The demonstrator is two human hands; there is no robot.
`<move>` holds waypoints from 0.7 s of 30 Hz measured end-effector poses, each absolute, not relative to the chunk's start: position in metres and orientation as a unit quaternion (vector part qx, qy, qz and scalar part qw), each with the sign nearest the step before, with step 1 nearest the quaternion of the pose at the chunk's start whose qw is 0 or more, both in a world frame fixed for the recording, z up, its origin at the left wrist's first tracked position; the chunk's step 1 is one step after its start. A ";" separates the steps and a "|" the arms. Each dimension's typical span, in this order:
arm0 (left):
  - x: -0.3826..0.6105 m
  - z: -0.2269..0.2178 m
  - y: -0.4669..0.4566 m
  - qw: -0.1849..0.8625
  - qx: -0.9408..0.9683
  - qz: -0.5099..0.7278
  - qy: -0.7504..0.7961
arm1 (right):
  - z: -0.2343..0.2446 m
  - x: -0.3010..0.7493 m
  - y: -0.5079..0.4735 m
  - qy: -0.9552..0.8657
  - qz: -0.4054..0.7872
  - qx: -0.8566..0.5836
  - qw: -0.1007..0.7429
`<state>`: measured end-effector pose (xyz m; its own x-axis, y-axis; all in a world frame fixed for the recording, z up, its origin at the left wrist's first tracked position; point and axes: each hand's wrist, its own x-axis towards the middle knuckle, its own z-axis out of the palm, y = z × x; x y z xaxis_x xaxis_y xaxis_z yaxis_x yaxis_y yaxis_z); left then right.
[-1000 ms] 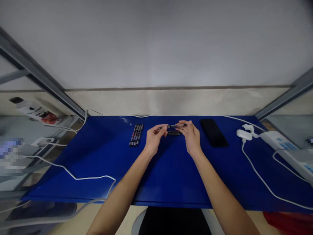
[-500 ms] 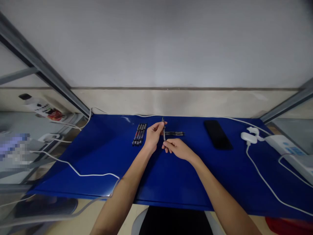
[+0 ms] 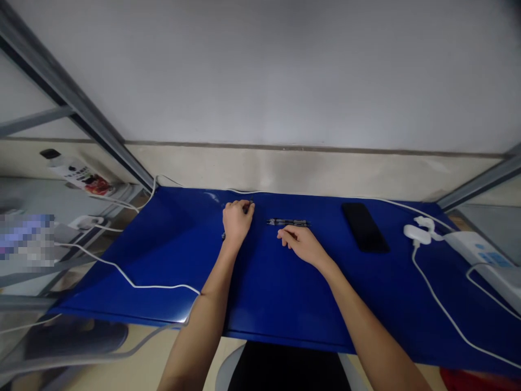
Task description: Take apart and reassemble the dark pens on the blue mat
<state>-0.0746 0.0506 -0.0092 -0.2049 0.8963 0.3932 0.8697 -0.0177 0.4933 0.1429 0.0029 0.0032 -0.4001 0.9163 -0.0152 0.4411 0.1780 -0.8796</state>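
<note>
My left hand is over the row of pens on the left part of the blue table, covering nearly all of them. Its fingers are closed on a dark pen, of which only a small part shows between thumb and fingers. One pen end peeks out by the wrist. To the right, my right hand rests just in front of dark pens lying sideways. Its fingers are curled together, and nothing shows in them.
A black phone lies to the right of my hands. Further right are a white charger with a cable and a white power strip. A white cable crosses the left side under my forearm. A bottle stands at far left.
My left hand has carried the pen left and down to the row of pens. My right hand has let go of that pen and stayed near the sideways pens.
</note>
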 end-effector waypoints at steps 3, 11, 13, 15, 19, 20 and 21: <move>-0.074 -0.013 0.049 -0.024 0.619 0.301 0.725 | 0.002 0.145 0.005 -0.724 0.394 -0.494 0.278; -0.072 -0.017 0.047 -0.035 0.584 0.228 0.778 | 0.004 0.150 0.008 -0.729 0.351 -0.517 0.280; -0.073 -0.017 0.047 -0.019 0.585 0.225 0.779 | 0.003 0.151 0.008 -0.734 0.342 -0.516 0.279; -0.075 -0.017 0.048 -0.010 0.584 0.227 0.779 | 0.003 0.153 0.008 -0.741 0.329 -0.515 0.280; -0.076 -0.018 0.048 -0.003 0.573 0.231 0.786 | 0.000 0.157 0.010 -0.757 0.291 -0.515 0.279; -0.077 -0.019 0.048 -0.002 0.571 0.230 0.788 | -0.001 0.158 0.011 -0.761 0.274 -0.516 0.280; -0.077 -0.019 0.048 -0.002 0.571 0.230 0.788 | -0.002 0.160 0.012 -0.766 0.253 -0.519 0.283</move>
